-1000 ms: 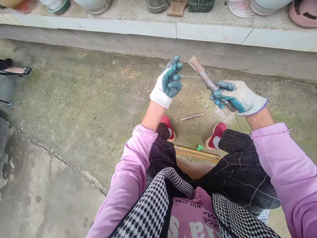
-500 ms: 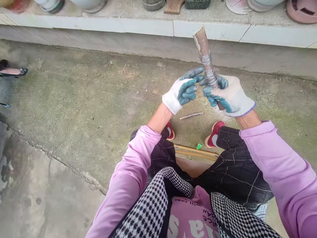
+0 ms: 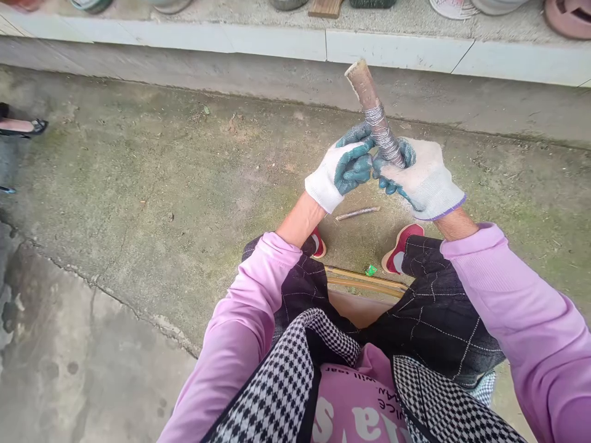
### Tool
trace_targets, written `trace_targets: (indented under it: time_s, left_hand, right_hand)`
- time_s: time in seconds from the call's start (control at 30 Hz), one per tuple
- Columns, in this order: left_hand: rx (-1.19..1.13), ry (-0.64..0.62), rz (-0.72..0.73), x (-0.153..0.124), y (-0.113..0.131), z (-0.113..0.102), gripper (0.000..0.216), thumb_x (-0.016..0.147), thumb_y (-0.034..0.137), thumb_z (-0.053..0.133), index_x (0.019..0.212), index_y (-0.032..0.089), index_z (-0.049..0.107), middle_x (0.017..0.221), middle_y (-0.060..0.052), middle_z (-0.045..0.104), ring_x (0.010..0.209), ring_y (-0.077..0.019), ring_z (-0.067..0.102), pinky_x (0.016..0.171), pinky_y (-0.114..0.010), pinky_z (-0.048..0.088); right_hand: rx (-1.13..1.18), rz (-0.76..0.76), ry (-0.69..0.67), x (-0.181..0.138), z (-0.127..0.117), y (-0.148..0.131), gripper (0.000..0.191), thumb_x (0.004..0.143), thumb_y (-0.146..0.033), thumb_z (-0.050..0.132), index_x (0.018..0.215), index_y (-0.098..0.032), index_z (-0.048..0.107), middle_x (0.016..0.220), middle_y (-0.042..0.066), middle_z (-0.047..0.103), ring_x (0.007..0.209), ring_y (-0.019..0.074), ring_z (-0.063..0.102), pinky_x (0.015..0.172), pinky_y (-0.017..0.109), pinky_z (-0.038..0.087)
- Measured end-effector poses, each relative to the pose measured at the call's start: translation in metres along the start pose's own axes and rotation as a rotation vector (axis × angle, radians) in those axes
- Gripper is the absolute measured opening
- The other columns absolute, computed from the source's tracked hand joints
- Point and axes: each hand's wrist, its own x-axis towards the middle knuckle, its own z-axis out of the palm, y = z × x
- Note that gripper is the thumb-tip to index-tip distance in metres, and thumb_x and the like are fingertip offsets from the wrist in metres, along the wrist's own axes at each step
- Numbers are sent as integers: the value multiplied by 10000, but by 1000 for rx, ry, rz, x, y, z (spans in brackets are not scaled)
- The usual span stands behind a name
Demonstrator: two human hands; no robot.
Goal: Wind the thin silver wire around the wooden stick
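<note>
Change: the stick [image 3: 365, 89] leans further left than half a second ago.
Floor: mossy concrete floor [image 3: 161, 172].
Right hand [image 3: 422, 175]: gloved, grip clamped on the stick's lower end, above the shoes.
Left hand [image 3: 344, 169]: gloved, grip curled together, touching the right fingers.
Wire coil [image 3: 383, 132]: wound round the stick's middle.
Twig [image 3: 357, 213]: on the floor.

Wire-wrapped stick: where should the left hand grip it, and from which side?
Probably the bare upper end of the stick, above the wire coil, coming from the left. The right hand covers the lower part, and the stick leans up and left.
</note>
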Motion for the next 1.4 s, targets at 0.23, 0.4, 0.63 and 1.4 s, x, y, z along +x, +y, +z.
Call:
trace_targets:
  time_s: [0.23, 0.4, 0.63, 1.4]
  left_hand:
    - [105, -49, 36, 8, -4, -14, 338, 1170, 289, 800, 1502, 228, 790, 817, 71, 711, 402, 11, 313, 420, -110, 275]
    - [247, -18, 61, 8, -8, -9, 401, 1166, 286, 802, 1565, 249, 792, 910, 26, 783, 447, -15, 405, 454, -141, 339]
    - [258, 1, 292, -21, 19, -15, 497, 1103, 64, 597, 1484, 279, 833, 1094, 19, 865, 512, -63, 309, 460, -207, 312]
    - [887, 56, 196, 0, -14, -24, 143, 1133, 277, 797, 1250, 218, 852, 702, 28, 610, 636, -157, 622, 605, -238, 449]
  right_hand:
    - [178, -12, -72, -4, -3, 4, 464, 897, -639, 1062, 944, -316, 733, 782, 21, 744, 715, 257, 746, 591, 414, 665]
    - [105, 20, -15, -8, 1, 1, 252, 939, -358, 985, 904, -315, 739, 820, 48, 761, 755, 280, 757, 652, 451, 670]
    - [112, -13, 181, 6, -21, 4, 312, 851, -326, 998, 842, -289, 689, 753, 14, 688, 639, 177, 618, 585, 363, 562]
    - [354, 216, 49, 19, -47, 23, 150, 945, -170, 847, 1037, -262, 773, 752, -38, 683, 702, 151, 586, 633, 279, 548]
